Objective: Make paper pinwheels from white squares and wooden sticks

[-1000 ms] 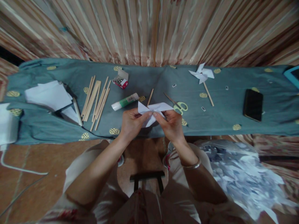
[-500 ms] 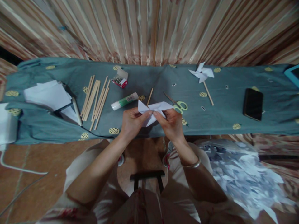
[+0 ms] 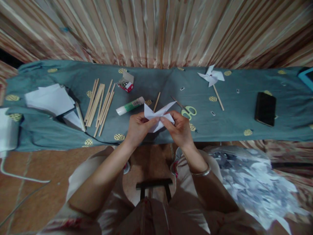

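Observation:
A white paper pinwheel [image 3: 156, 126] with folded blades is pinched between my two hands above the front edge of the table. My left hand [image 3: 138, 130] is closed on its left side, the thumb pressing near the centre. From the right, my right hand [image 3: 179, 129] grips it too, its thumb meeting the left one at the middle. Just beyond the paper lies one wooden stick [image 3: 156, 101]. Scissors with green handles [image 3: 188, 112] rest beside my right hand. A glue stick [image 3: 130, 106] lies beyond my left hand. The fingers behind the paper are partly hidden.
Left on the table are several wooden sticks [image 3: 99, 106], white paper sheets [image 3: 50, 99] and a small red box of pins [image 3: 126, 83]. Rightward lie a finished pinwheel on a stick [image 3: 212, 76] and a black phone [image 3: 265, 109]. A heap of white paper pieces [image 3: 259, 186] sits lower right.
The pinwheel's right blade, earlier stretched out over my right hand, now points up and away. My right hand has shifted slightly; my left hand stays nearly where it was.

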A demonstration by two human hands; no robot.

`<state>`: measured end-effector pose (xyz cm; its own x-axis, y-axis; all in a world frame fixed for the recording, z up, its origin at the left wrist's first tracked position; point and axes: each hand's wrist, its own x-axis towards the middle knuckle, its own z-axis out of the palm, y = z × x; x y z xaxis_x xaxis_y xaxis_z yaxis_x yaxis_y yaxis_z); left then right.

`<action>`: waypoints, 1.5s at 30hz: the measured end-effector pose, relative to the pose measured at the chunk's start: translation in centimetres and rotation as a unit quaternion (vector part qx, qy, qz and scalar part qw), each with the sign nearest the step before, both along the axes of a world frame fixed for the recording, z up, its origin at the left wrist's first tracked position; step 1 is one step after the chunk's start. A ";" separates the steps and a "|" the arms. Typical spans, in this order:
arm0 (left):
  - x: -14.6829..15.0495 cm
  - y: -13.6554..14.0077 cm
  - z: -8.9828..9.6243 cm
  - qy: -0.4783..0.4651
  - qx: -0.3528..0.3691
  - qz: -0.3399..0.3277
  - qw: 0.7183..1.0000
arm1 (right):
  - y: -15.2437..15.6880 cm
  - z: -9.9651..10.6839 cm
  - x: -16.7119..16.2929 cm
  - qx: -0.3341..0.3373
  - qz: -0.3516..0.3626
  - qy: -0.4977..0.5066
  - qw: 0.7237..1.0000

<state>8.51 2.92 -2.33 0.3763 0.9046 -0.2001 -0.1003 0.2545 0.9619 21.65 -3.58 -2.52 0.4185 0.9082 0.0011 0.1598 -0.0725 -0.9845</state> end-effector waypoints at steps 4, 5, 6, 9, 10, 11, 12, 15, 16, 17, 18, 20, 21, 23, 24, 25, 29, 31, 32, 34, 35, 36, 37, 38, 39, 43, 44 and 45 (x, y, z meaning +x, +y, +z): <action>0.0 0.0 0.0 -0.008 -0.015 -0.013 1.000 | 0.0 0.1 0.0 -0.005 0.002 0.009 1.000; 0.0 0.0 0.0 -0.010 -0.017 -0.016 1.000 | 0.0 0.0 0.0 -0.006 0.003 0.010 1.000; 0.0 0.0 0.0 -0.011 -0.018 -0.018 1.000 | 0.0 -0.1 0.0 -0.005 0.003 0.011 1.000; -0.1 0.1 0.0 -0.013 -0.031 -0.018 0.999 | 0.0 -0.4 0.1 -0.004 0.007 0.021 1.000; -0.1 0.1 0.1 -0.016 -0.038 -0.018 0.999 | 0.0 -0.4 0.1 -0.004 0.011 0.030 0.999; -0.1 0.1 0.1 -0.019 -0.045 -0.018 0.999 | 0.0 -0.5 0.2 -0.004 0.017 0.042 0.999; -0.1 0.1 0.1 -0.023 -0.051 -0.018 0.998 | 0.0 -0.6 0.2 -0.005 0.021 0.055 0.998; -0.1 0.0 0.1 -0.035 -0.064 -0.017 0.997 | 0.1 -0.7 0.2 -0.004 0.022 0.090 0.996; -0.1 0.0 0.1 -0.039 -0.068 -0.016 0.997 | 0.1 -0.8 0.2 -0.005 0.020 0.103 0.994; 0.0 -0.1 0.1 -0.043 -0.072 -0.015 0.996 | 0.1 -0.9 0.2 -0.005 0.019 0.118 0.993; 0.0 -0.1 0.1 -0.046 -0.075 -0.015 0.996 | 0.2 -1.0 0.3 -0.006 0.019 0.134 0.991; 0.1 -0.2 0.1 -0.048 -0.079 -0.017 0.996 | 0.3 -1.1 0.3 -0.009 0.020 0.168 0.986; 0.1 -0.2 0.1 -0.047 -0.080 -0.019 0.996 | 0.3 -1.2 0.2 -0.012 0.019 0.181 0.983; 0.2 -0.3 0.1 -0.045 -0.077 -0.022 0.996 | 0.4 -1.2 0.2 -0.018 0.016 0.197 0.980; 0.2 -0.3 0.1 -0.042 -0.074 -0.023 0.996 | 0.4 -1.2 0.2 -0.020 0.014 0.201 0.979; 0.2 -0.4 0.2 -0.039 -0.070 -0.024 0.996 | 0.4 -1.1 0.2 -0.020 0.012 0.202 0.979; 0.2 0.1 0.0 -0.028 -0.037 -0.047 0.998 | 0.6 -0.9 0.9 0.006 -0.014 0.200 0.980; 0.2 0.7 -0.4 -0.016 -0.011 -0.051 0.999 | 0.5 -0.8 1.6 0.029 -0.041 0.198 0.979; 0.3 1.2 -0.6 -0.004 0.008 -0.044 0.999 | 0.5 -0.8 2.0 0.038 -0.053 0.198 0.978; 0.4 2.3 -1.3 0.055 0.077 -0.034 0.995 | 0.3 -0.7 2.6 0.050 -0.068 0.198 0.977; 0.5 2.9 -1.6 0.107 0.141 -0.037 0.983 | 0.2 -0.7 2.9 0.052 -0.068 0.199 0.976; 0.6 3.4 -2.0 0.170 0.216 -0.048 0.960 | 0.1 -0.6 3.0 0.050 -0.062 0.201 0.976; 0.7 3.9 -2.2 0.227 0.276 -0.065 0.932 | -0.1 -0.5 3.1 0.046 -0.052 0.203 0.977; 0.9 4.2 -2.5 0.269 0.315 -0.077 0.907 | -0.2 -0.4 3.2 0.040 -0.037 0.205 0.977; 1.0 4.5 -2.7 0.299 0.342 -0.085 0.887 | -0.3 -0.3 3.2 0.035 -0.020 0.206 0.978; 1.5 4.8 -3.0 0.364 0.381 -0.115 0.842 | -0.7 0.1 3.1 0.016 0.030 0.185 0.982; 1.6 4.8 -3.1 0.374 0.383 -0.120 0.836 | -0.7 0.1 3.1 0.010 0.035 0.177 0.983; 1.7 4.9 -3.2 0.382 0.384 -0.124 0.831 | -0.7 0.2 3.1 0.005 0.039 0.173 0.984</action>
<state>10.24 7.80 -5.54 0.5986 0.7896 0.1345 0.5787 -0.5424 0.6090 24.74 -4.33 -2.37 0.3239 0.9384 -0.1205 -0.1804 -0.0638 -0.9815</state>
